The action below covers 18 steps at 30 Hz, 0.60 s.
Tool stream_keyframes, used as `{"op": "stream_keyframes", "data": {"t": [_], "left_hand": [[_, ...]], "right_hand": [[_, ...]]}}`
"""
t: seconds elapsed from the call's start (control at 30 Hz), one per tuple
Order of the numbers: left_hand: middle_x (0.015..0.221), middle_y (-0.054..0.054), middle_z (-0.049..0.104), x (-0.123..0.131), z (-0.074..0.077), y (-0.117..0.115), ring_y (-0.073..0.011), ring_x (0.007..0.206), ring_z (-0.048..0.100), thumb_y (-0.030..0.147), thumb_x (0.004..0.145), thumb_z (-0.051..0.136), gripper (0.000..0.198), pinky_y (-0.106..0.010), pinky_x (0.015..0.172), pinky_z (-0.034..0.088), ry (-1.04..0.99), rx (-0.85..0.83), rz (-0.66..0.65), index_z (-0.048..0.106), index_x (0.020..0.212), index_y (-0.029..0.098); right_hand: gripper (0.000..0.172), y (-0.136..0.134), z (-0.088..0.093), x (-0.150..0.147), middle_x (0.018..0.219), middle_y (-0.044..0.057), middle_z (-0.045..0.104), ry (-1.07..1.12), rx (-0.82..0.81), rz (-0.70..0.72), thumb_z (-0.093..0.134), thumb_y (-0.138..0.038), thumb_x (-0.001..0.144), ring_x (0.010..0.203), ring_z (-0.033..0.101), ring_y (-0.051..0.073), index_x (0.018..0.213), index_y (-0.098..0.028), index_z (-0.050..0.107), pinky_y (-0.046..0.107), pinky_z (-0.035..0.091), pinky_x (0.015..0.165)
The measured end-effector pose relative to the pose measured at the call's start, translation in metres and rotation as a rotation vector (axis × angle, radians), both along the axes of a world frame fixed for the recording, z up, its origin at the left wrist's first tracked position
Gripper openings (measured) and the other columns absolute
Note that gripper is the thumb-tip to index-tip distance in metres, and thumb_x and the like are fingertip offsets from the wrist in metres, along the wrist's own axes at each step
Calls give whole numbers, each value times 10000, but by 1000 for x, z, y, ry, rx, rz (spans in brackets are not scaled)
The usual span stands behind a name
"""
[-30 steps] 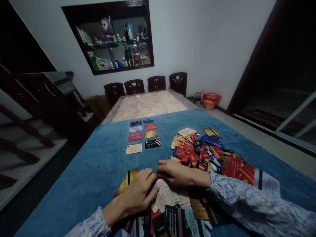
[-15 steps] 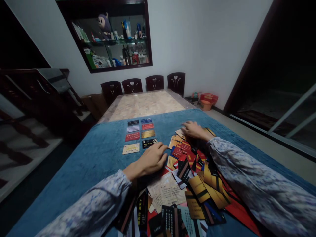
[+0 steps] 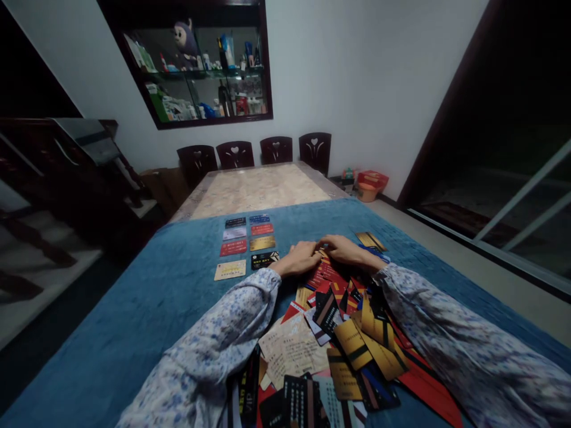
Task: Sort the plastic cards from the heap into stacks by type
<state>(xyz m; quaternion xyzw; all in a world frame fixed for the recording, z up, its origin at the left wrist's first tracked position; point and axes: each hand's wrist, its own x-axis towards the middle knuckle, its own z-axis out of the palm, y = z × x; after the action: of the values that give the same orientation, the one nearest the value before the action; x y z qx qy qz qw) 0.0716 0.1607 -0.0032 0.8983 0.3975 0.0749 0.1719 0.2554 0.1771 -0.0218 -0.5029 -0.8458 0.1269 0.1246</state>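
Observation:
My left hand [image 3: 301,259] lies at the far end of a loose pile of cards, fingers bent and pressed together. Facing it, my right hand [image 3: 344,248] has curled fingers that meet the left fingertips. A bit of yellowish card shows beneath the fingertips; what they grip is hidden. Just below the hands are red cards [image 3: 328,273]. Nearer to me are gold cards [image 3: 354,342], beige cards [image 3: 297,351] and black cards [image 3: 300,399], overlapping at many angles. Left of my left hand, several cards lie face up in two columns, among them a black VIP card [image 3: 264,260] close to my wrist.
A gold card [image 3: 370,241] lies beyond my right wrist. The blue cloth [image 3: 178,297] covers the near part of the table, with the stone tabletop [image 3: 267,184] beyond. Dark chairs [image 3: 276,150] stand at the far end; an orange bucket [image 3: 368,191] is on the floor.
My left hand has moved forward and right, up to the right hand. The right hand has come slightly lower and nearer the left, fingertips together. The view has shifted slightly.

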Motion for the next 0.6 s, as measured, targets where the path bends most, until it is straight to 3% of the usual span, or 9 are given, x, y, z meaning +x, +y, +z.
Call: {"op": "stream_keyframes", "data": {"t": [0.13, 0.3, 0.6], "left_hand": [[1325, -165, 548, -18, 1, -35, -326, 1238, 493, 351, 936, 418, 452, -515, 1042, 403, 66, -9, 84, 437, 1342, 152], [1203, -148, 545, -45, -1, -71, -297, 1145, 502, 363, 940, 447, 384, -462, 1019, 419, 97, 67, 123, 483, 1262, 157], [1125, -116, 548, -75, 5, -126, -273, 1051, 509, 305, 965, 412, 259, -459, 942, 444, 104, 61, 181, 532, 1150, 171]], "right_hand": [[349, -14, -6, -10, 995, 97, 738, 126, 38, 95, 486, -58, 775, 885, 651, 212, 1011, -147, 727, 286, 468, 798], [273, -30, -9, -32, 1041, 119, 714, 242, 59, 231, 504, -154, 884, 942, 630, 229, 1067, -150, 707, 335, 468, 842], [278, -69, 1, -70, 999, 124, 679, 290, 18, 405, 511, -50, 842, 935, 599, 223, 1029, -124, 704, 355, 450, 856]]}}
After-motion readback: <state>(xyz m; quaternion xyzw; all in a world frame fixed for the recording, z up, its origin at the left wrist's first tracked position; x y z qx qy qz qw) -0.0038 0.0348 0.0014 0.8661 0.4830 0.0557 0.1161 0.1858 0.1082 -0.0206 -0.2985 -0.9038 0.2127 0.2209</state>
